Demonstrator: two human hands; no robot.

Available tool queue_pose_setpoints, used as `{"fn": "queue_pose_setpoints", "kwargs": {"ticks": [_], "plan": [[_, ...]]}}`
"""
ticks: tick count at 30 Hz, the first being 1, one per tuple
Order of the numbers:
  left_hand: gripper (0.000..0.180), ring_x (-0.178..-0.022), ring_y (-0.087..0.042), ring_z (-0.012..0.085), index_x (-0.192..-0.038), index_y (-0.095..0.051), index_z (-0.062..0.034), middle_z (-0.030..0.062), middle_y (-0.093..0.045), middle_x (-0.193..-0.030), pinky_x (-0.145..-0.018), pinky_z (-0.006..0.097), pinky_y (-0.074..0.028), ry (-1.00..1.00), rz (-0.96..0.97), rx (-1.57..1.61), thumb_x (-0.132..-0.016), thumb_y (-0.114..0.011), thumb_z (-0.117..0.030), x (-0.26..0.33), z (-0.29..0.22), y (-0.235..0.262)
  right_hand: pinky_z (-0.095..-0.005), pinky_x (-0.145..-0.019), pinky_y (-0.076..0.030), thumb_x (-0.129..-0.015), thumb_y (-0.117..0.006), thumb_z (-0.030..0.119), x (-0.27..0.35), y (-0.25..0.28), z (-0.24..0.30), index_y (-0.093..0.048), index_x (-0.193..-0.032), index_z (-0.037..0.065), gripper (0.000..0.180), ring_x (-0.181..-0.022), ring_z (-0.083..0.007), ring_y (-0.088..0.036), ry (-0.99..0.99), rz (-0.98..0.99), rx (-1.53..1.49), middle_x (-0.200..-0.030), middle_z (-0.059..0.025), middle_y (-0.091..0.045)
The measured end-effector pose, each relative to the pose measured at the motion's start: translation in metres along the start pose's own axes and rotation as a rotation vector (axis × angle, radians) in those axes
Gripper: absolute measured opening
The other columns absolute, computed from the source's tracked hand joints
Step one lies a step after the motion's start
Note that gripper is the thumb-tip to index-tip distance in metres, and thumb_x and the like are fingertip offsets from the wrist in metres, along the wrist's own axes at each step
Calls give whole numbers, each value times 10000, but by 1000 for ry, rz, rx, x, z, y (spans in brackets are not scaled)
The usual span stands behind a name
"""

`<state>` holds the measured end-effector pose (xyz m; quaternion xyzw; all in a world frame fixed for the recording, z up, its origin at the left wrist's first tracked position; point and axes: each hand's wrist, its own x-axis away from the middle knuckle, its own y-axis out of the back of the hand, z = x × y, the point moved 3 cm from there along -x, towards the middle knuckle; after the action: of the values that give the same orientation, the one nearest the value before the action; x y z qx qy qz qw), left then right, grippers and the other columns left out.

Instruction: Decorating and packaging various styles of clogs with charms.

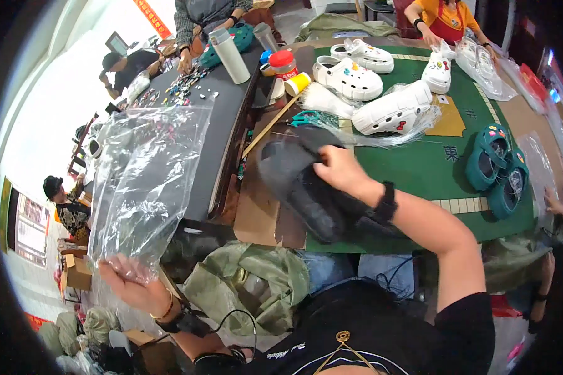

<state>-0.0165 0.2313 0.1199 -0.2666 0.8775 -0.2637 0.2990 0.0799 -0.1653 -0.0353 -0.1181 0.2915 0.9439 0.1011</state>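
Note:
My left hand [134, 287] holds a large clear plastic bag [150, 169] by its lower end, and its fingertips show blurred through the film. The bag stretches upward over the dark grey table. In my right hand [345, 170] is a pair of black clogs [300, 187], gripped at the upper edge and held over the near edge of the green mat. The clogs partly overlap, and motion blurs them a little. Beyond them lie a white clog in clear wrap [394, 111] and an unwrapped white clog [350, 78].
Teal clogs [497, 169] rest on the mat's right. Teal scissors [306, 117], a red-lidded jar [283, 62] and a white bottle [229, 56] stand or lie nearby. Small charms [184, 84] cover the far grey table. Co-workers sit around; one in orange handles wrapped clogs. A green sack [247, 287] sits below.

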Motion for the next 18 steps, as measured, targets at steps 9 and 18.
{"fn": "queue_pose_setpoints", "kwargs": {"ticks": [9, 18], "plan": [[222, -711, -500, 115, -1091, -486, -31, 60, -529, -879, -537, 203, -392, 41, 177, -127, -1002, -473, -234, 86, 52, -8, -306, -709, -565, -893, -656, 320, 41, 14, 84, -389, -1391, -57, 679, -940, -192, -643, -54, 491, -872, -1128, -175, -645], [460, -989, -580, 312, -1186, -536, 6, 175, -560, -1191, -880, 402, -462, 253, 1321, -486, -786, -726, -119, 225, 163, -102, -226, -580, -481, -891, -606, 66, 71, 171, 18, -573, -1253, 65, 363, -675, -65, -597, -32, -239, -402, -877, -24, -691]]}}
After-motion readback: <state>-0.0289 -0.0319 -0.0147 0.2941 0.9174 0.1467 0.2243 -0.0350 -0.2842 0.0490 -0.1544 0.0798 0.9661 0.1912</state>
